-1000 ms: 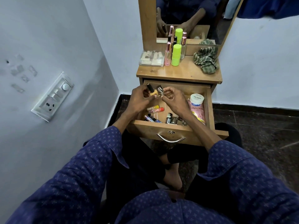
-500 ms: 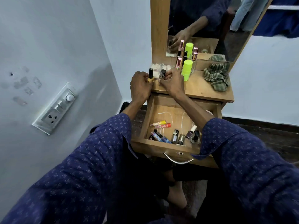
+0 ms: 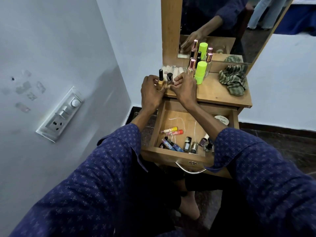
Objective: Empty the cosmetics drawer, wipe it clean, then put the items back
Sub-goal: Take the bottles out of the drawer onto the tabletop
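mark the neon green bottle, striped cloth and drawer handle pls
neon green bottle (image 3: pixel 200 72): head view, on its cylindrical body.
striped cloth (image 3: pixel 233 80): head view, middle of the crumpled folds.
drawer handle (image 3: pixel 191 169): head view, on the curved metal bar.

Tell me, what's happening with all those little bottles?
A person is emptying the open drawer of a small dressing table. The left hand holds a gold bottle with a black cap, and the right hand is at a small clear bottle, standing both on the tabletop. Several nail polish bottles and lip balm tubes are still lying in the drawer. A striped cloth waits on the tabletop.
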